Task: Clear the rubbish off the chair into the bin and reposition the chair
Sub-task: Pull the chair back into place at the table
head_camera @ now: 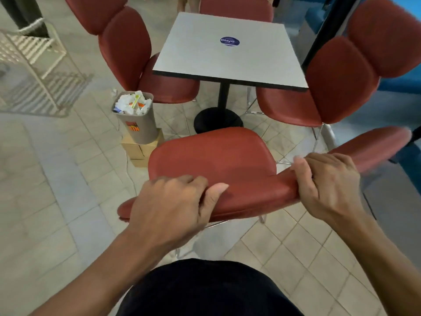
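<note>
**Two hands on chair back**

Both hands grip the padded red chair (pixel 211 156) by its rounded backrest: left hand (pixel 173 208) w/ fingers over the top, thumb in front; right hand (pixel 328 185) curled round it. Smooth seat faces a square grey surface (pixel 227 58). Grey bin (pixel 139 119), full of crumpled paper, stands front-left on a cardboard box (pixel 139 151).

The red padded chair (pixel 211 156) at the frame's centre is showing smooth, faintly glossy leather-like upholstery on thin shiny metal legs. At left, the grey matt plastic bin (pixel 141 126) is holding crumpled white paper (pixel 127 102), sitting on a brown cardboard box (pixel 136 149).
</note>
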The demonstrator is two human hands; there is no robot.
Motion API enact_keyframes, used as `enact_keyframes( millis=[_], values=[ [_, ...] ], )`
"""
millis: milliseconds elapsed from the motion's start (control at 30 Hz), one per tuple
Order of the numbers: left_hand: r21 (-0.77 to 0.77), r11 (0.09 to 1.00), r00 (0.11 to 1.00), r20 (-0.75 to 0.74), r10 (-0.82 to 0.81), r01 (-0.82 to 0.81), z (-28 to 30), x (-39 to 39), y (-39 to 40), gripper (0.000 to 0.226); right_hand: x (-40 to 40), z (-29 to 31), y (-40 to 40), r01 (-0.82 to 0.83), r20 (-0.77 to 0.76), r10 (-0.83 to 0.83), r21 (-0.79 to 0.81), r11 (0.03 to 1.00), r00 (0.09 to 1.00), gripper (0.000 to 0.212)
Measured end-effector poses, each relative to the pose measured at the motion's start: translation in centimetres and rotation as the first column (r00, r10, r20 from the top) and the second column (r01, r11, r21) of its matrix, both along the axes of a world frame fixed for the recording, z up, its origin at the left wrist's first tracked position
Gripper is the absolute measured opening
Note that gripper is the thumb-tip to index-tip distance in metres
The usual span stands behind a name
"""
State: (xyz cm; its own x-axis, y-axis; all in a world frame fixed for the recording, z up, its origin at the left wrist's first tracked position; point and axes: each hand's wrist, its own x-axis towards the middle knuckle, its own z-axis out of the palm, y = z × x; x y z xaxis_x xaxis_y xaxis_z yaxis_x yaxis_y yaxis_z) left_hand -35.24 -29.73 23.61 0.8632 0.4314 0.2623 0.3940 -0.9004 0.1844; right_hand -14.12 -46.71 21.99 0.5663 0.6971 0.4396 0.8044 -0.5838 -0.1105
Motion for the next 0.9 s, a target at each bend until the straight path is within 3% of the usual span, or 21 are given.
enact_keyframes(
  millis=[167,367,667,733,900],
  values=[
    [0.082,0.996,0.993,0.115,-0.038,0.029,-0.2,-0.2,0.4,0.062,-0.1,-0.3,0.5,0.031,0.030,-0.032,0.052,0.998,0.999,0.058],
    [0.128,0.990,0.987,0.144,-0.077,0.059,-0.6,-0.3,0.7,0.058,-0.4,-0.1,0.7,0.001,0.047,-0.005,0.099,0.995,0.999,0.047],
    [0.152,0.986,0.987,0.129,-0.094,0.074,-1.1,-1.3,2.3,0.064,-1.7,-0.8,1.4,0.042,0.051,-0.054,0.208,0.977,0.997,0.049],
    [0.125,0.992,0.992,0.119,-0.046,0.031,-0.7,-1.7,2.2,0.060,-2.3,-0.9,1.3,0.034,0.043,-0.042,0.186,0.982,0.998,0.050],
    [0.138,0.953,0.961,0.115,0.253,-0.268,-0.5,-0.6,-2.1,0.050,-0.4,0.5,-0.9,-0.146,-0.049,0.147,0.022,0.989,0.988,0.049]
  ],
)
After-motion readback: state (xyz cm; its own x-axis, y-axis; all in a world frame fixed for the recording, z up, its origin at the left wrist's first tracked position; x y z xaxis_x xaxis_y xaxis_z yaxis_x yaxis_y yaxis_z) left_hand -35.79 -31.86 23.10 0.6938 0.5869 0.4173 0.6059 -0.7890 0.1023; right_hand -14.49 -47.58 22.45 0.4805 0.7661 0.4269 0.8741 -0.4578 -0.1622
